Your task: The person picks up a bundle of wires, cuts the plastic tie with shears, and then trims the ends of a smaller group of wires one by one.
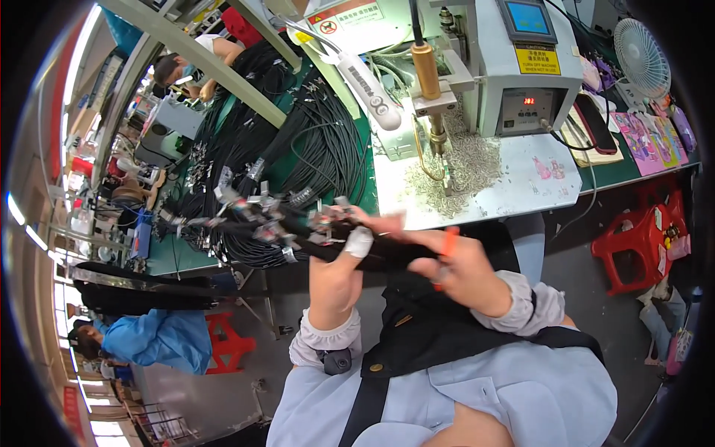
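Observation:
Both hands are in front of my body at the bench's near edge. My left hand is closed round a bundle of black cables, close to its metal connector ends. White tape or a cover wraps that thumb. Further along the same bundle, my right hand curls its fingers over the cables, with orange-red bands on its fingers. Motion blurs its fingertips. Left of my left hand, more black cables with metal ends lie bunched on the bench, partly smeared.
A terminal press stands ahead, small metal scraps strewn round it. Beside it is a control box. Coiled cables cover the green bench at left. A red stool stands right. Co-workers sit at far left and across the bench.

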Motion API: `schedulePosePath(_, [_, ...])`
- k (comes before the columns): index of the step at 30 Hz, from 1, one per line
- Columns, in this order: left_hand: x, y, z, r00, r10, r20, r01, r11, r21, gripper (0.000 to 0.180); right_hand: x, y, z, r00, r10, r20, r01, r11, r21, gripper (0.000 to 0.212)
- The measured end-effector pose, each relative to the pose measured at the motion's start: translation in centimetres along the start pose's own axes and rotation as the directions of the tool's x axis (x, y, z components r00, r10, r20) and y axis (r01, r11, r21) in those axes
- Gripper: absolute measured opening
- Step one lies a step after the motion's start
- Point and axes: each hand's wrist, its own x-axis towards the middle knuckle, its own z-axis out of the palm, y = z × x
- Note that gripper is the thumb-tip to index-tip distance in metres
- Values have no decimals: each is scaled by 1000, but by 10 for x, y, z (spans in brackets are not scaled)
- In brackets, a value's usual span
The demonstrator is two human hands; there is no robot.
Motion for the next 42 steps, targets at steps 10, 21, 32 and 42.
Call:
schedulePosePath(10, [7,-45,26,895,-206,395,-115,749,652,17,13,-54,-84,787,-596,161,573,607,-551,42])
schedulePosePath(21, [10,-90,53,918,-136,373,-155,742,652,23,16,-57,-107,868,-435,239,482,620,-619,39])
schedulePosePath(32, [17,-91,48,892,-257,371,-192,527,828,25,7,-18,-106,911,-363,195,404,698,-591,23])
schedulePosePath(42, [14,-110,40,897,-110,429,-261,651,713,27,26,-20,-102,925,-379,-39,261,704,-661,24])
